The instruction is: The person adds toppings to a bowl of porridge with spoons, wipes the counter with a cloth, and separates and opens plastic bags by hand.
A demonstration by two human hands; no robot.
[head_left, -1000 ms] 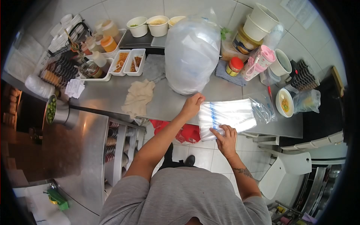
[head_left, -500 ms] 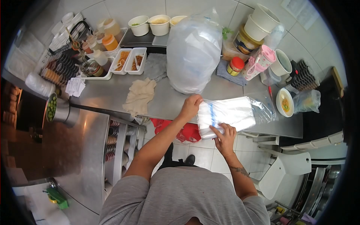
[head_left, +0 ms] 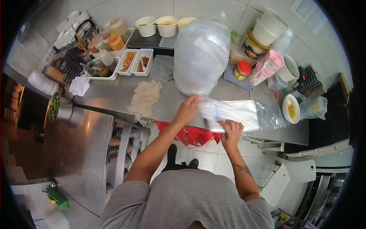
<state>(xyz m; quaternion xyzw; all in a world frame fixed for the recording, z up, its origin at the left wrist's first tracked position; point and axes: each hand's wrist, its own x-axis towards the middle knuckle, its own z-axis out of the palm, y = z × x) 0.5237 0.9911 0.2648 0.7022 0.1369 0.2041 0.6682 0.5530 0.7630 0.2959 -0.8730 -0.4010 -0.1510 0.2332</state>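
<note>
A flat stack of clear plastic bags with blue print lies at the front edge of the steel counter. My left hand is closed, pinching the left upper corner of the plastic. My right hand grips the near edge of the stack, fingers curled over the top and the thumb hidden. Blur smears the left end of the plastic. Just behind stands a big, full translucent plastic bag; its contents cannot be made out. Loose clear wrapping spreads from the stack's right end.
Left on the counter are a beige cloth, a grey cloth and white food trays. To the right are a red-lidded jar, a pink tumbler and a bowl of food. Red bags hang below.
The left end of the plastic stack has lifted and shifted slightly up and left with my left hand. My right hand has moved up a little. The view has shifted slightly.
</note>
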